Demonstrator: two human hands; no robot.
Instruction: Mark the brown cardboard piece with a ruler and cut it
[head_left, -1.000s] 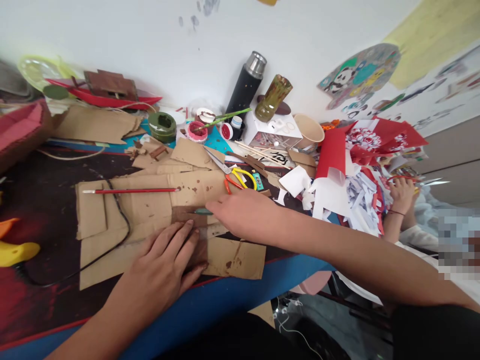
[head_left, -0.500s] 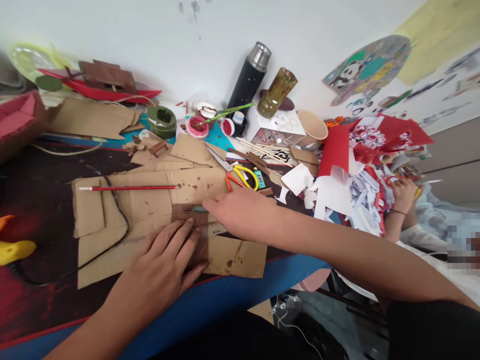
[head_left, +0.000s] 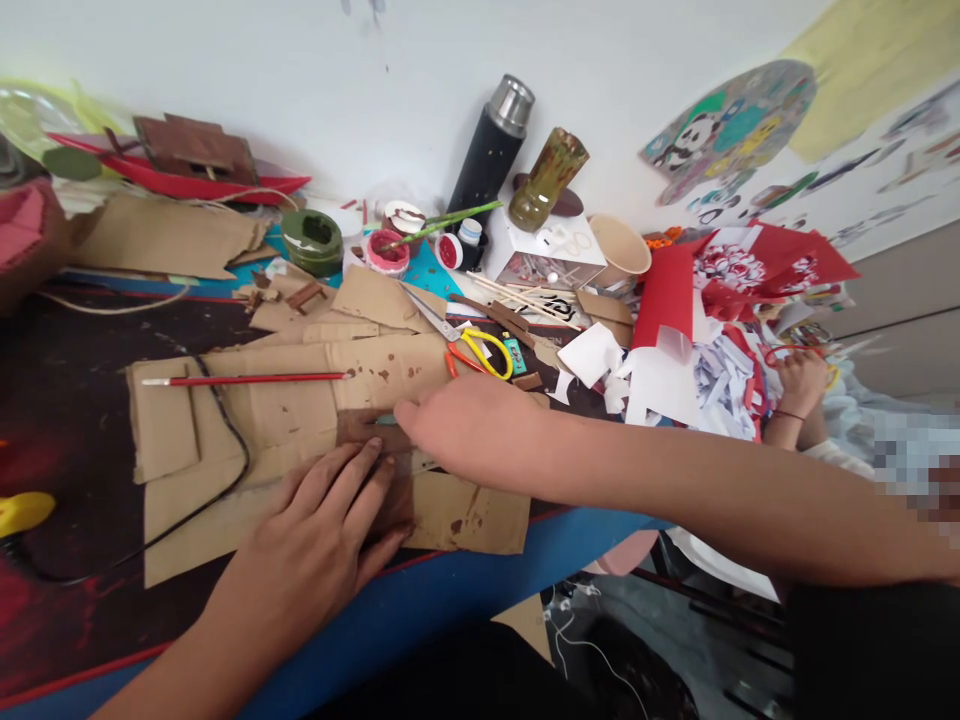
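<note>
My left hand (head_left: 326,525) lies flat with fingers spread, pressing on a brown-painted piece of cardboard (head_left: 352,425). Just beyond its fingertips, my right hand (head_left: 465,425) is closed around a slim teal craft knife (head_left: 385,419); only its front end shows, pointing left over the brown piece, the rest hidden in the fist. A clear strip, perhaps a ruler (head_left: 424,464), lies partly under the right hand. Under everything are layered tan cardboard sheets (head_left: 292,400) with brown paint spots. A red paintbrush (head_left: 255,379) rests across them.
Scissors (head_left: 486,352) with yellow and orange handles lie beyond my right hand. Paint pots (head_left: 311,243), a black thermos (head_left: 491,150) and a red model boat (head_left: 187,180) line the wall. A black cord (head_left: 244,450) crosses the cardboard. At right, another person's hand (head_left: 801,380) holds scissors near paper scraps.
The view has shifted slightly, moving most things a little left in the picture. Both hands keep their places on the brown piece, and the knife's tip is less visible now.
</note>
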